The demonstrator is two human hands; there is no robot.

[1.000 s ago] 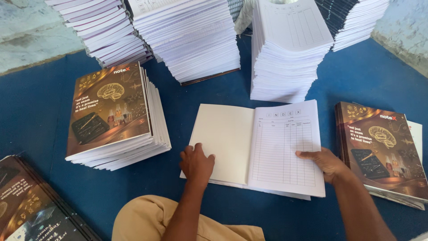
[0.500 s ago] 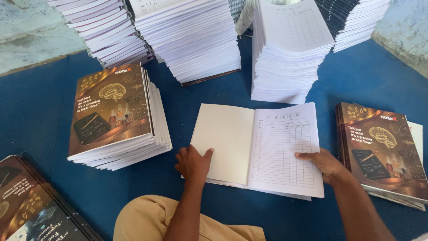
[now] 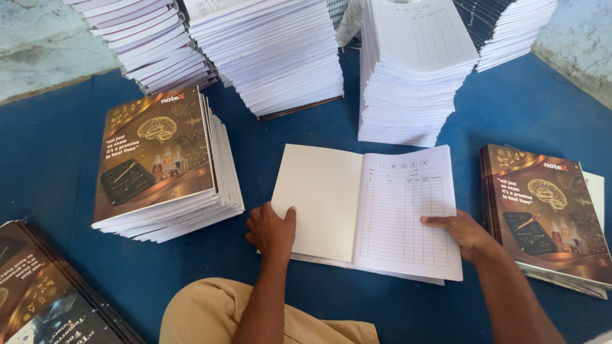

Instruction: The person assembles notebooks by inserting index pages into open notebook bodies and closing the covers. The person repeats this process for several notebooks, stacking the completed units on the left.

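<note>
Where both palms press: open notebook (image 3: 366, 207), blank and ruled pages.

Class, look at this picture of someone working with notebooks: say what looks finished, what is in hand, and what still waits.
Looks done: covered notebooks sit stacked at the left and at the right. In hand: an open notebook lies flat on the blue surface, the left hand on its blank inside cover, the right hand on the ruled page. Left: tall piles of uncovered white page blocks stand behind.
</note>
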